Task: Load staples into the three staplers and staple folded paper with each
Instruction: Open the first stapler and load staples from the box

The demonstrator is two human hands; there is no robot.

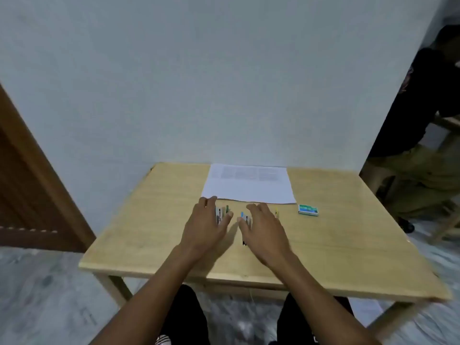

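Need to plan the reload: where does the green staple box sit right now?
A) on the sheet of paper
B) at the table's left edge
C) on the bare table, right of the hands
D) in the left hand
C: the green staple box lies on the bare table just off the paper, right of the right hand and left hand.

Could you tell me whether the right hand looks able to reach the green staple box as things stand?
Probably yes: the right hand hovers open above the table, and only bare tabletop and a small yellow stapler lie between it and the staple box.
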